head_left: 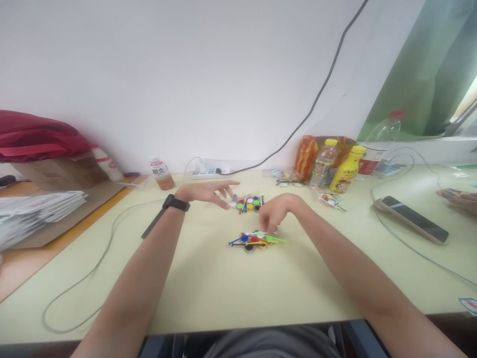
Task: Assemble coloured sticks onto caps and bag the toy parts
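My left hand (210,191), a black watch on its wrist, hovers open with fingers stretched toward a cluster of small coloured plastic discs and sticks (249,202) on the pale table (208,278). My right hand (274,214) is curled downward, its fingertips pinched just above a second pile of coloured sticks and discs (256,239). Whatever the pinch holds is too small to make out.
A power strip (206,172) and a small drink bottle (161,173) stand at the back. Yellow-capped bottles and a snack bag (328,161) are back right, beside glasses (290,183). A phone (413,219) lies right. Cables cross the table. Another person's hand (464,201) shows far right.
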Motion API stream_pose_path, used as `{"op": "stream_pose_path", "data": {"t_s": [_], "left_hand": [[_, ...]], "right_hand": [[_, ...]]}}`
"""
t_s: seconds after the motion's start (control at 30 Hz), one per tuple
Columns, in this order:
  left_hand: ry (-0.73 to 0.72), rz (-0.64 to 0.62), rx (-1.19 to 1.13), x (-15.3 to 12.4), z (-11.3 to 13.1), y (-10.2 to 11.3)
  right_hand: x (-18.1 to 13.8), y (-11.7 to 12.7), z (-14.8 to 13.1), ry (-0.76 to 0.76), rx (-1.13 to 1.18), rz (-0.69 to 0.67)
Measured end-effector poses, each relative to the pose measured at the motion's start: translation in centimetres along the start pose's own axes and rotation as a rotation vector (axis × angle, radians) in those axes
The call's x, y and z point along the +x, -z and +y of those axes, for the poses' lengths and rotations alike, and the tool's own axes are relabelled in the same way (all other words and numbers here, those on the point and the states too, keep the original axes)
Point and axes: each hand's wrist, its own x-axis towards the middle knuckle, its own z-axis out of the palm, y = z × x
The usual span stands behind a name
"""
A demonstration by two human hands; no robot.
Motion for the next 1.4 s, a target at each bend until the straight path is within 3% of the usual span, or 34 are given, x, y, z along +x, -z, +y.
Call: {"op": "stream_pose_path", "data": {"t_s": [0.27,0.53,0.77,0.87,0.97,1.17,1.4], "left_hand": [[-0.019,0.000,-0.136,1.5,0.9,-1.3],[-0.029,-0.002,-0.188,2.1,1.3,-2.0],[-0.050,0.001,-0.222,1.9,1.0,-1.8],[-0.083,-0.019,-0.284,1.9,0.8,-2.0],[-0.100,-0.027,-0.341,1.9,0.5,-2.2],[-0.182,-0.057,-0.490,2.7,-0.2,-2.5],[-0.270,-0.119,-0.619,3.4,0.1,-2.9]], "right_hand": [[-1.5,0.1,0.1,0.006,0.053,0.095],[-7.3,0.8,0.7,-0.043,-0.049,0.389],[-13.4,0.5,1.8,-0.061,-0.046,0.900],[-14.0,0.5,1.6,-0.045,-0.006,1.149],[-13.4,0.5,1.1,0.008,0.039,1.307],[-11.1,0.7,0.8,0.109,0.185,1.412],[-9.5,0.9,0.8,0.129,0.308,1.336]]}}
